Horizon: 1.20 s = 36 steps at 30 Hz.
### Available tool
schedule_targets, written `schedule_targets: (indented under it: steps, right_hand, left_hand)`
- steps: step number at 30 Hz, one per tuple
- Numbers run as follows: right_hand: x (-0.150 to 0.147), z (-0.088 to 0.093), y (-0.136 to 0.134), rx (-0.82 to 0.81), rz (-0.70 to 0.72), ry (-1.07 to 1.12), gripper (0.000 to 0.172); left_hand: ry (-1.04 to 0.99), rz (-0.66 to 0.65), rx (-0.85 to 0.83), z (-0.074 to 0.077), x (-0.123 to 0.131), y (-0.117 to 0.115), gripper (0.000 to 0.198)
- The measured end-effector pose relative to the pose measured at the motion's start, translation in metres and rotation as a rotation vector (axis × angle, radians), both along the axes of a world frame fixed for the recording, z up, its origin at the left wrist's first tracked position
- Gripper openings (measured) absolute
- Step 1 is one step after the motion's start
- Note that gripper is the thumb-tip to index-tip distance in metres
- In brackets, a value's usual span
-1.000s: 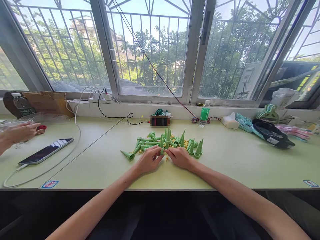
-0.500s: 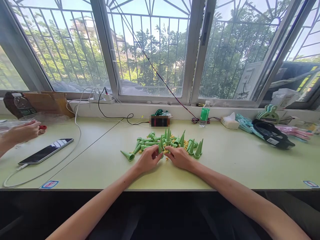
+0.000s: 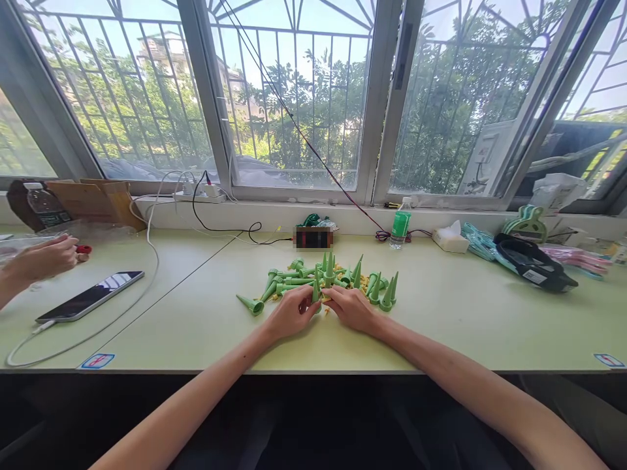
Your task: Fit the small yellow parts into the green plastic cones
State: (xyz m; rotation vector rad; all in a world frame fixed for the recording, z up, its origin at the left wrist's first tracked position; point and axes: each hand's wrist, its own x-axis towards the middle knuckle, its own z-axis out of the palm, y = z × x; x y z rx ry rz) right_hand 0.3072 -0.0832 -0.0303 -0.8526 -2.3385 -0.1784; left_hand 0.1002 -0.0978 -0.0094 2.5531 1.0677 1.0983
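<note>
My left hand (image 3: pixel 292 311) is closed on a green plastic cone-shaped spike (image 3: pixel 316 284), point upward, just above the table. My right hand (image 3: pixel 353 309) pinches a small yellow piece (image 3: pixel 324 299) against the side of that spike; the fingers partly hide it. Behind both hands lies a heap of similar green spikes (image 3: pixel 296 281), with small yellow pieces (image 3: pixel 365 281) among them. Several spikes stand upright to the right, such as one green spike (image 3: pixel 386 301), and another green spike (image 3: pixel 250 305) lies on its side at the left.
Left of me, another person's hand (image 3: pixel 46 261) holds something red near a phone (image 3: pixel 93 296) on a white cable. Toward the window stand a dark box (image 3: pixel 313 238), a water bottle (image 3: pixel 400 224) and a tissue pack (image 3: pixel 450 239). A black strapped item (image 3: pixel 533 264) lies right.
The yellow piece has shifted slightly against the spike, and less of it shows now. The spike and my left hand have moved a little to the right.
</note>
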Motion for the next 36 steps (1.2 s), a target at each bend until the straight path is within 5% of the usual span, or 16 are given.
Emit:
schedule_targets:
  steps: [21, 36]
  right_hand:
    - [0.0028, 0.0007, 0.0003, -0.031, -0.015, -0.077, 0.019]
    - [0.0000, -0.0008, -0.0005, -0.098, -0.003, 0.114, 0.022]
  left_hand:
    - [-0.003, -0.043, 0.018, -0.0054, -0.0043, 0.0045, 0.019]
    - [-0.136, 0.062, -0.037, -0.0036, -0.0003, 0.0062, 0.016]
